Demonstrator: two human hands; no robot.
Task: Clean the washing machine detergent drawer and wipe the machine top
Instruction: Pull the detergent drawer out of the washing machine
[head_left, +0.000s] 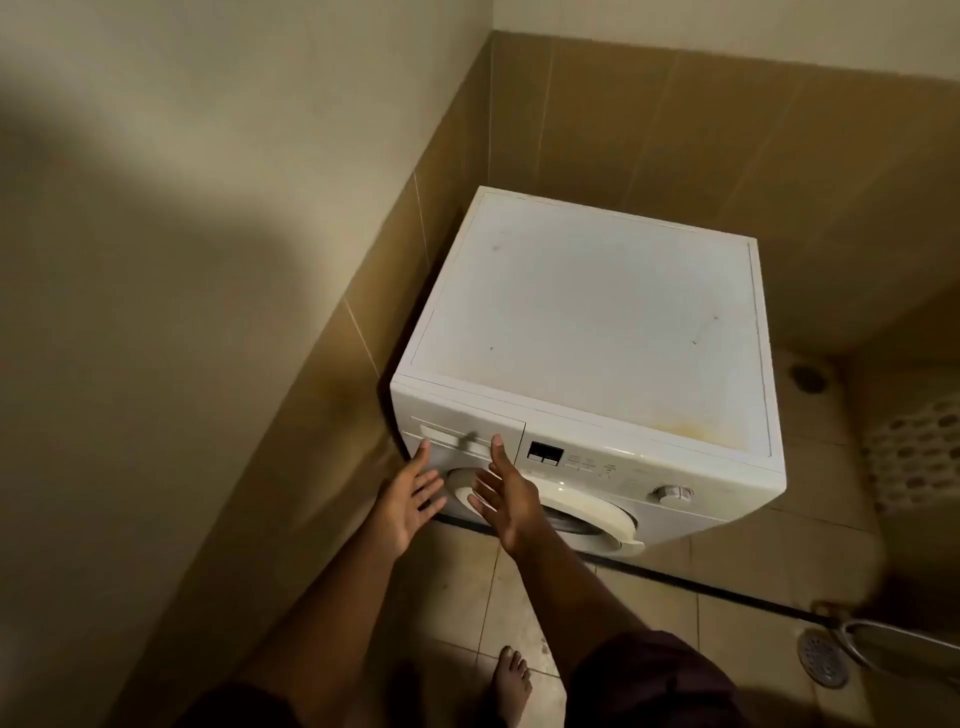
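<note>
The washing machine (587, 364) stands in a tiled corner, its stained top (587, 317) bare. Left hand (410, 499) and right hand (506, 499), fingers spread wide, hold nothing before the closed detergent drawer (462, 434).

White washing machine (587, 364) at frame centre, its top (587, 306) pale with dark specks and a yellowish stain lower right, tan wall tiles (675, 130) above, beige floor tiles (519, 597) below, white perforated basket (919, 452) right edge

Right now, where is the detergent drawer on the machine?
In the head view the detergent drawer sits shut at the front panel's upper left, left of the display, with both open hands just below it.
</note>
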